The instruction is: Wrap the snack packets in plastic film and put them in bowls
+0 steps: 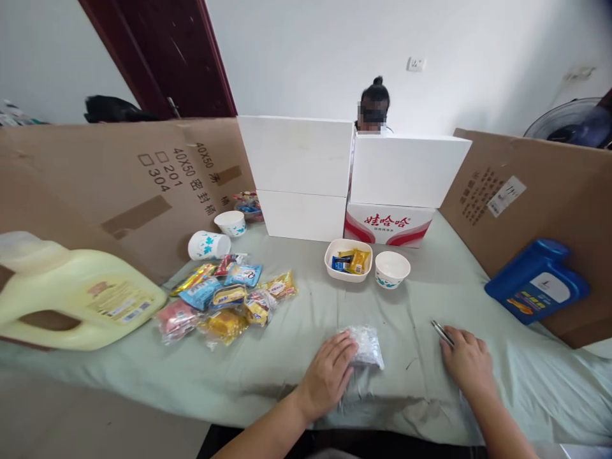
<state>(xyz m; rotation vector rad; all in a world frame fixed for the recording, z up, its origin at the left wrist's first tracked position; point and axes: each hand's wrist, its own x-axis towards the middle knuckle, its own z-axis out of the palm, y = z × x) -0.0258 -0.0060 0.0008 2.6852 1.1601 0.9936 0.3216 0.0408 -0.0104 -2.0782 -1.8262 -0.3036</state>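
Note:
Near the front middle of the table, my left hand [327, 370] lies over the left end of a crinkled, clear plastic packet [367, 347], its fingers curled onto it. What the packet contains is hard to make out. Farther right, my right hand [467, 360] is closed around slim silver tweezers [442, 333], whose tips point away to the upper left, low over the cloth. Beyond both hands stand a white square bowl [348, 276] with several yellow and blue wrapped snacks [358, 261] inside, and a white paper cup [392, 271] with a leaf pattern beside it.
Several wrapped snacks [229, 296] lie in a heap at left, near a tipped paper cup [209, 245] and an upright one [231, 224]. A yellow jug [86, 280] and blue bottle [535, 280] flank the table. White boxes [303, 213] form a back wall; a person sits behind.

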